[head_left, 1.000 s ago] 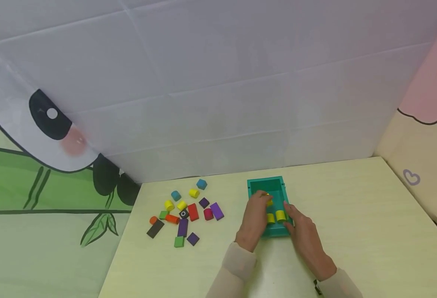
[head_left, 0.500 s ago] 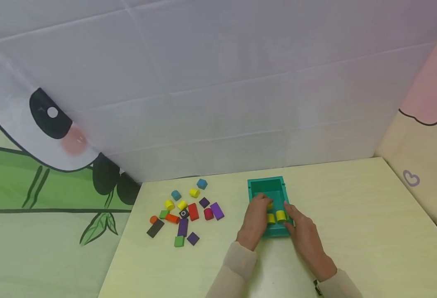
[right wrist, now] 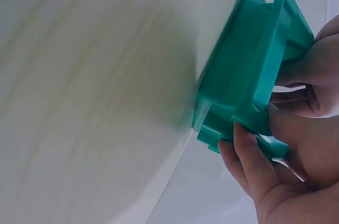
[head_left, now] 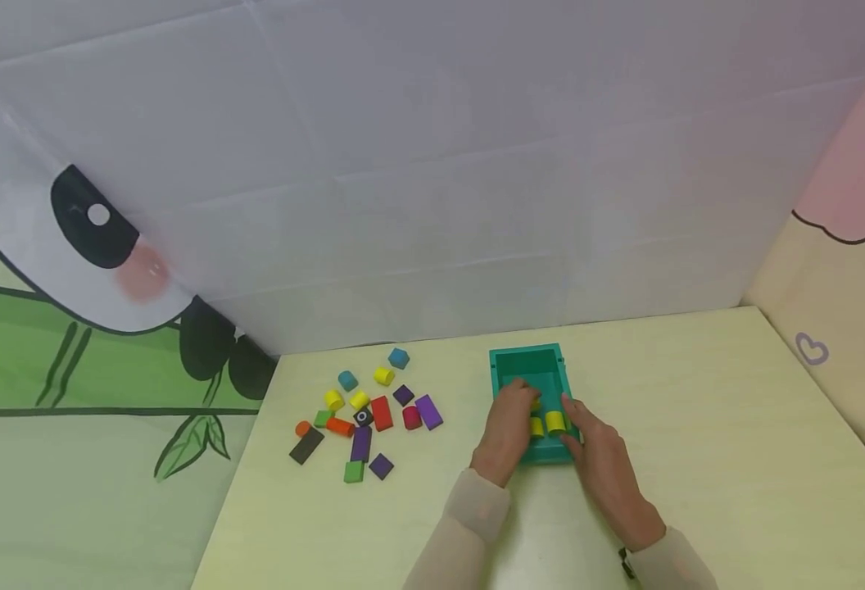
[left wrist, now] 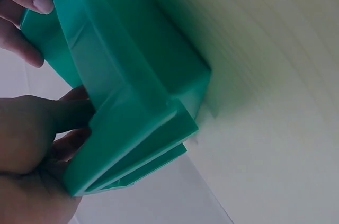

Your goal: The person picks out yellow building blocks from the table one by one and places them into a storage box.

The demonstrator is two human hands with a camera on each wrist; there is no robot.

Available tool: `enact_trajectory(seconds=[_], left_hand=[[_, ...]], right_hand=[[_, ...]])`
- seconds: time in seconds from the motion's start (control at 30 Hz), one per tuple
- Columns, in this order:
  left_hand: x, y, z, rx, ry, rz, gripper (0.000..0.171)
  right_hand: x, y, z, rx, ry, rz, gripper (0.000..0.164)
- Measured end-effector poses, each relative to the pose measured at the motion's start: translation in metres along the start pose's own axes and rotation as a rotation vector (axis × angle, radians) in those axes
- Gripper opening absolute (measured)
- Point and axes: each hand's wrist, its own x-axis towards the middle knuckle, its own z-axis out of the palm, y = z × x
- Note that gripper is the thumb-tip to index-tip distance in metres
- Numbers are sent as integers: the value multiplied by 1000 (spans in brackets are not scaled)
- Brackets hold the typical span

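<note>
Head view: the teal tray [head_left: 524,362] rests on the bench [head_left: 713,442], between both hands, with the loose blocks [head_left: 382,413] scattered well apart to its left. At least three yellow cylinders [head_left: 555,423] lie inside the tray, toward its near end. The left-hand grip [head_left: 504,430] reaches over the tray's left side, fingers bent down beside the farthest visible cylinder; whether they hold it cannot be told. The right-hand grip [head_left: 609,467] takes the tray at its right wall, next to the right-most cylinder. Left wrist view: the tray wall hides the left fingertips and the cylinders, so contact is unconfirmed. Right wrist view: the right-hand grip pinches the tray rim between thumb and fingers. Handling, by judgement: the tray appears to be rigid, smooth plastic, light enough to slide if pushed; hold it by the rim to steady it. The cylinders look light, firm and not fragile, but their curved sides may roll; take each across opposite sides with thumb and fingertips, using slight pressure.
</note>
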Motion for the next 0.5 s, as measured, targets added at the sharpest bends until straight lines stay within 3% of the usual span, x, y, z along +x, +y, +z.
enact_trajectory(seconds=[0.5], left_hand=[[8, 0, 2, 82, -56, 9, 27]], right_hand=[[2, 1, 1, 11, 3, -18, 69]])
